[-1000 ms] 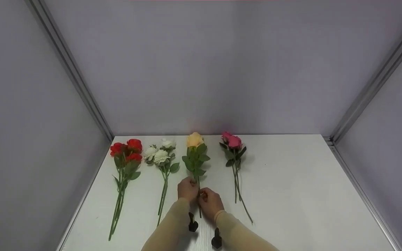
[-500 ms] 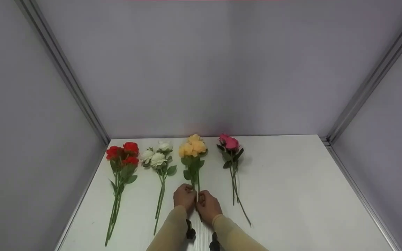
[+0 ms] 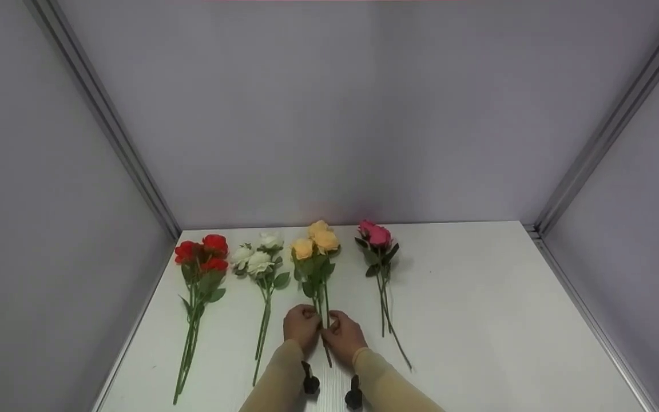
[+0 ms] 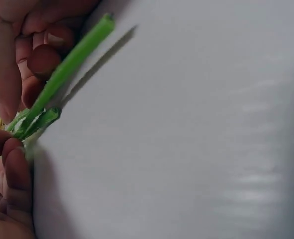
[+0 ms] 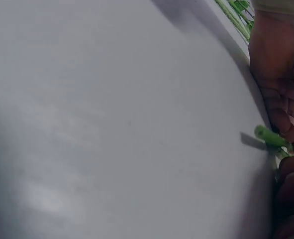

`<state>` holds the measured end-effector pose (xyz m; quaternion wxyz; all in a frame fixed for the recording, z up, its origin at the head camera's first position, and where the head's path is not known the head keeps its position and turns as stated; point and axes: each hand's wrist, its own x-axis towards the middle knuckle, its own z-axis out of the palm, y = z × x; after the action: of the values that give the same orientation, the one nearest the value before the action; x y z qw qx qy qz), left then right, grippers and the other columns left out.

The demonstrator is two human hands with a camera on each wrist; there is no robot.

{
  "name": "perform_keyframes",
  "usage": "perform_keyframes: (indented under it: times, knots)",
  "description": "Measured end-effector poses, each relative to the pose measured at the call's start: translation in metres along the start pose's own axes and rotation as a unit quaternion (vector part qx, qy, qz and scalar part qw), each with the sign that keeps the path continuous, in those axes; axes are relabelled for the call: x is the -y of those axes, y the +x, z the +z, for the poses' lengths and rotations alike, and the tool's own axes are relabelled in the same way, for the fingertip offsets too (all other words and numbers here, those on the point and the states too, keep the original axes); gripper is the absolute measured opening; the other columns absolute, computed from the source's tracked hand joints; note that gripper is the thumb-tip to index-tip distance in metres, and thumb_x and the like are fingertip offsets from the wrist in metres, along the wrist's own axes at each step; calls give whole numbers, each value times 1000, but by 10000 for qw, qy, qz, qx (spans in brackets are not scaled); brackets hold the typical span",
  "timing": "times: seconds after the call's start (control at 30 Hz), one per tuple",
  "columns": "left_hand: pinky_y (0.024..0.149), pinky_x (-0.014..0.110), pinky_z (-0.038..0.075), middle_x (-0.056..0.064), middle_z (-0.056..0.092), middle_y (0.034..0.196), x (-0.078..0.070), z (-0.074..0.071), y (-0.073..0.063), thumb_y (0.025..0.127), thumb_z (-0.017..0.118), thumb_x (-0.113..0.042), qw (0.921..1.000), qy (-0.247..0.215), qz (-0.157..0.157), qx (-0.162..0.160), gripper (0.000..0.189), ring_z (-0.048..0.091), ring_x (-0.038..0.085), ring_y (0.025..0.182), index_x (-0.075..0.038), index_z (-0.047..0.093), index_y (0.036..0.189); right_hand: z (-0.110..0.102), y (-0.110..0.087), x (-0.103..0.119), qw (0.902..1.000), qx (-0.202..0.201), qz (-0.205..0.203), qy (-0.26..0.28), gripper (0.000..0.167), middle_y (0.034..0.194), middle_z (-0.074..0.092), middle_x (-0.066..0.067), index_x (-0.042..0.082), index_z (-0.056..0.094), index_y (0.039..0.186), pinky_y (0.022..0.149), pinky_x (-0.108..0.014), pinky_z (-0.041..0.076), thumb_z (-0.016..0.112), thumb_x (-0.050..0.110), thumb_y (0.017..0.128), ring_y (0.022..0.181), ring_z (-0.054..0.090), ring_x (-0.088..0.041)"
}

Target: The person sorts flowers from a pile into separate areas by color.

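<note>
Several yellow roses (image 3: 325,240) lie together mid-table, blooms toward the back wall and leafy green stems running toward me. My left hand (image 3: 301,327) pinches these stems from the left side. From the right, close beside it, my right hand (image 3: 345,337) pinches them lower down between thumb and fingers. Close up in the left wrist view, the cut stem ends (image 4: 69,67) stick out past the fingers, casting a shadow on the table. In the right wrist view one green stem end (image 5: 267,135) shows between both hands; the blooms are out of that view.
Left of the hands lie white roses (image 3: 259,262), and farther left red roses (image 3: 215,243). Dark pink roses (image 3: 380,236) lie to the right, one stem splayed outward. The white table (image 3: 478,309) is walled at the back and both sides.
At first one yellow bloom showed; half a second ago more appeared beside it. Since then the left bloom has spread slightly from the others. Both hands stay on the stems; the view shifted slightly.
</note>
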<state>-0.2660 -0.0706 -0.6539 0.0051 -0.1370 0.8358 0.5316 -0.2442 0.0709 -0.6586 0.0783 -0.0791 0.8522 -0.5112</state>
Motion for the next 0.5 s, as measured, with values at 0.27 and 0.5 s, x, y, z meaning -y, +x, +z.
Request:
perform_keyframes:
  times: [0.27,0.5]
  knots:
    - [71,35,49,5,63,86,-14,-1,5,84,63,-7,9991,-316,260,78,13,59,18,79,-2,65,96,-2,0,-3,9995,181,64,245,38,89,58,3,8,54,116,71,-32,47,69,27,88,79,56,-12]
    - [66,33,49,3,64,83,-30,-1,5,84,66,-5,9963,-251,821,-66,12,59,17,76,-2,65,95,-4,-5,-3,9998,161,-125,28,15,89,58,5,14,58,100,71,-32,46,64,23,91,80,56,-11]
